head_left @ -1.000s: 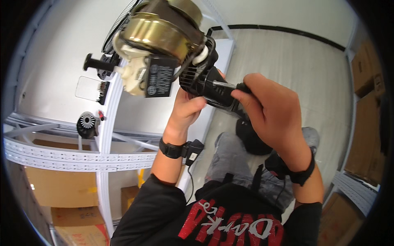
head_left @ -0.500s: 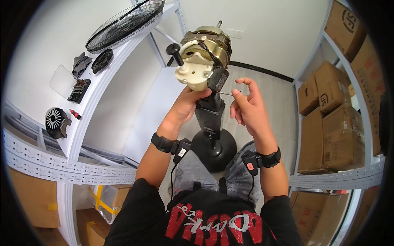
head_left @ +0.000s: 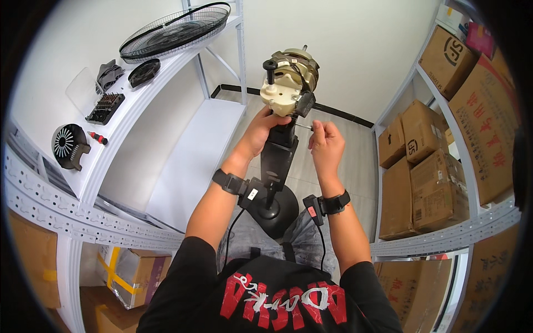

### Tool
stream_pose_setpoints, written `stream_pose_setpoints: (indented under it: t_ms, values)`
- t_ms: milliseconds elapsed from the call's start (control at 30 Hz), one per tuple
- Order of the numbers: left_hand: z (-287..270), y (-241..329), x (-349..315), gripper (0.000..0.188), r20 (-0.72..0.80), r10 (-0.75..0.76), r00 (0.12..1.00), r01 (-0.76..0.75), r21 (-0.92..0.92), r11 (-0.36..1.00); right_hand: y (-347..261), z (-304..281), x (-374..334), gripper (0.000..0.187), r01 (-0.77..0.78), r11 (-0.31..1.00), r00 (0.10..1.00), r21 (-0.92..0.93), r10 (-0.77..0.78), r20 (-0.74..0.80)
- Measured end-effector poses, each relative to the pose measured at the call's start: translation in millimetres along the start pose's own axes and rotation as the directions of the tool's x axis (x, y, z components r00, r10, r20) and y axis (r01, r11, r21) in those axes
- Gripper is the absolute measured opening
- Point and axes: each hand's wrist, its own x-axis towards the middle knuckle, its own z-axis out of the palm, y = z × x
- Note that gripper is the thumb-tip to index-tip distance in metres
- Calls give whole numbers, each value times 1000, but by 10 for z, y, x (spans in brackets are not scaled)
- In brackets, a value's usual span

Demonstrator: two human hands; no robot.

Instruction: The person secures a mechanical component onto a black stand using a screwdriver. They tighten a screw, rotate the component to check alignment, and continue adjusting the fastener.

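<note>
A floor fan without its grille stands before me. Its gold-coloured motor (head_left: 294,66) has a cream gearbox cover (head_left: 281,94) with a black knob (head_left: 270,65). My left hand (head_left: 260,132) grips the black fan neck (head_left: 281,133) just under the cover, its thumb pressed against the neck and its other fingers partly hidden behind it. From the neck's right side a thin metal rod (head_left: 303,126) sticks out sideways. My right hand (head_left: 326,145) pinches the rod's outer end between thumb and curled fingers. The rod's inner end is hidden in the neck.
On the left shelf (head_left: 119,91) lie a fan grille (head_left: 175,36), a bit set (head_left: 105,108), a red-black screwdriver (head_left: 97,137) and a black slotted cover (head_left: 69,145). Cardboard boxes (head_left: 438,191) fill the right rack. The round fan base (head_left: 272,211) stands between my legs.
My right hand's fingers, spread with the index raised before, have curled in around the rod's end. My left hand stays on the neck. The whole view has shifted a little.
</note>
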Motion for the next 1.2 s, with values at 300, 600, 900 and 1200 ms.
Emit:
stream_pose_setpoints:
  t_ms: [300,600,900,1200]
  values:
    - [95,10,-39,39,-16,-8,1000,6,-119,993,-322,-86,162,35,-424,904,889,60,403,220]
    - [91,46,-53,36,-12,-26,1000,25,-132,991,-320,-212,69,17,-519,788,831,331,374,411]
    - [56,104,-59,43,16,-95,995,96,-75,993,-186,-213,-28,23,-298,935,923,190,232,308]
    - [-8,187,93,43,132,-203,970,200,31,979,-209,-286,94,25,-245,968,918,-54,249,310]
